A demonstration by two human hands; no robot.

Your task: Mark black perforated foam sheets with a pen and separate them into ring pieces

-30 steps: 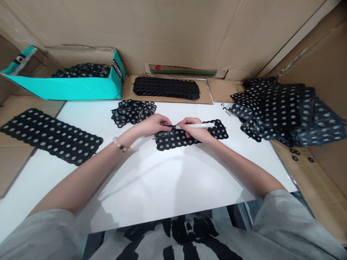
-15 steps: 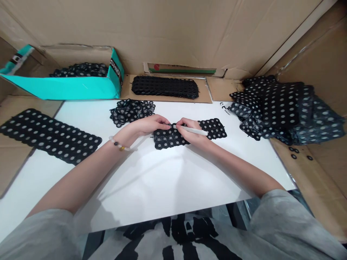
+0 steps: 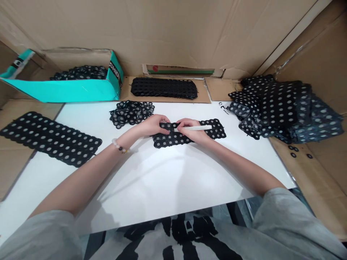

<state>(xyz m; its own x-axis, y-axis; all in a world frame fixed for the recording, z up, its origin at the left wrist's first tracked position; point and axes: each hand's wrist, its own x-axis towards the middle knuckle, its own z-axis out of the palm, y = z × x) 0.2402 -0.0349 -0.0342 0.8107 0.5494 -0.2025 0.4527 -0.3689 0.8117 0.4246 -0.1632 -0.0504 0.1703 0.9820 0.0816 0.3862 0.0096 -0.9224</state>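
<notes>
A short black strip of joined rings with pale centres point(image 3: 163, 141) lies on the white table, under both hands. My left hand point(image 3: 151, 126) pinches the strip's far edge near its left end, thumb on top. My right hand point(image 3: 194, 134) grips a slim white pen-shaped tool point(image 3: 202, 128), its shaft pointing right and its tip end toward the strip's upper middle. The tip itself is too small to make out. Just behind my left hand is a heap of loose black rings point(image 3: 129, 112).
A long ringed panel point(image 3: 51, 137) lies at left. The turquoise-sided box point(image 3: 78, 90) behind it holds more ringed pieces. A stack of black strips point(image 3: 164, 88) sits on cardboard at the back. Folded ringed material point(image 3: 282, 104) is piled at right, near several single rings point(image 3: 293, 155).
The white tool has swung to a nearly level angle in my right hand. My left fingers have shifted slightly along the strip's edge. The whole view has tilted a little.
</notes>
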